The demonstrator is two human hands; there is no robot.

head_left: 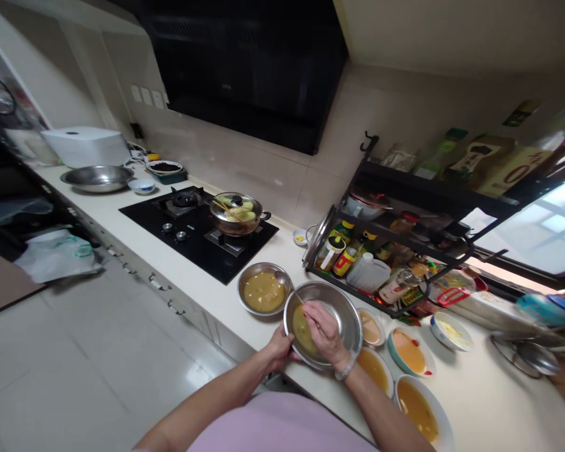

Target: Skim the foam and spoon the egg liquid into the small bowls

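Note:
My left hand [280,346] grips the near-left rim of a steel mixing bowl [348,314]. The bowl is tilted, and yellowish liquid is pooled at its left side. Over that bowl, my right hand [324,329] is closed around the thin handle of a metal spoon [282,277]. The spoon's round head is at the right rim of a second steel bowl [242,295], which holds yellowish liquid with pale bits. My right fingers partly hide the handle's end.
On the right are several bowls of orange liquid, including a teal-rimmed bowl [392,353]. A black rack [358,286] with bottles stands behind. A lidded pan [235,227] sits on the black cooktop [193,242]. A wide steel basin [98,184] lies farther left on the counter.

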